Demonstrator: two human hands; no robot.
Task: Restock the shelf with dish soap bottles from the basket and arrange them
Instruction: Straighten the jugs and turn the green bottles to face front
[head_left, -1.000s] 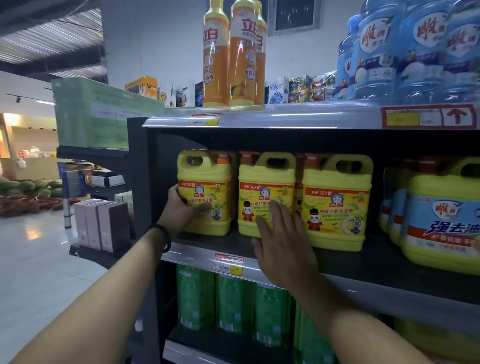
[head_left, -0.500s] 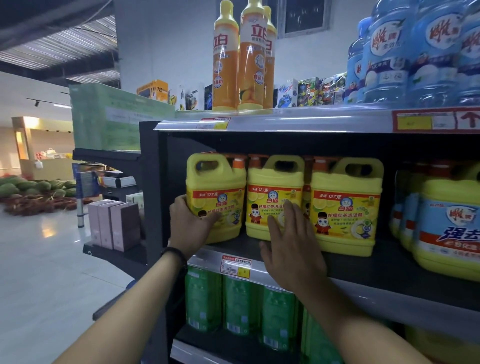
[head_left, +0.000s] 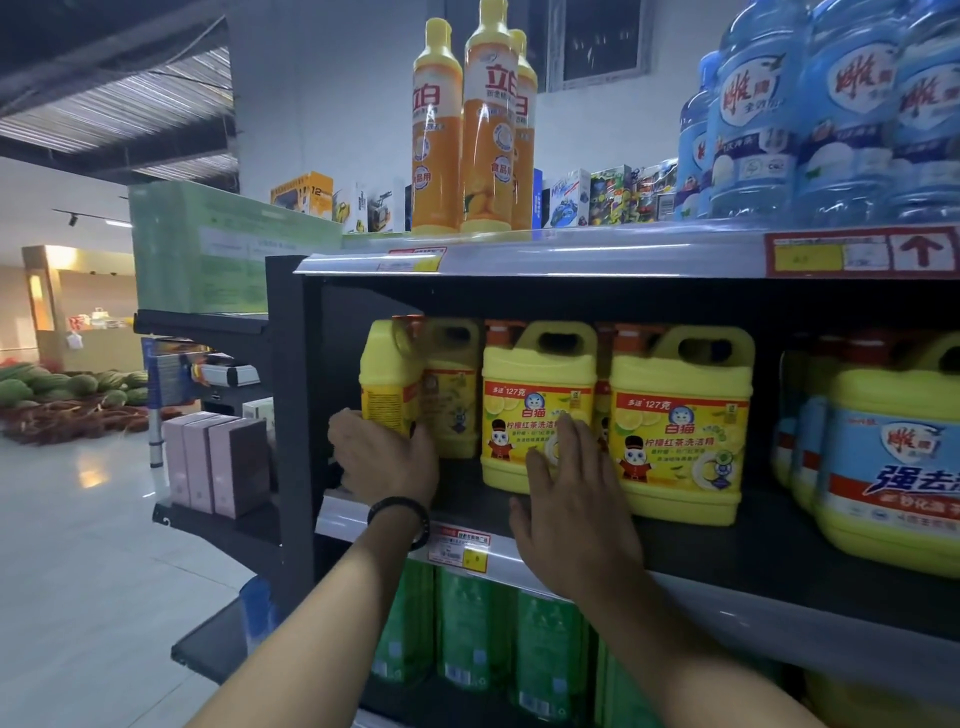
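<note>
At the middle left of the frame, pink boxes stand on a side rack. The left hand, with a black wristband, has its grip clamped round the base of the first yellow bottle. That bottle stands at the left end of the middle shelf, narrow side forward. Above it stand 3 orange bottles; below it are green bottles. The right hand has its grip apart, straight fingers against the label of the second yellow bottle. A third yellow bottle stands just beside that one. Blue-labelled jugs stand at the right edge.
</note>
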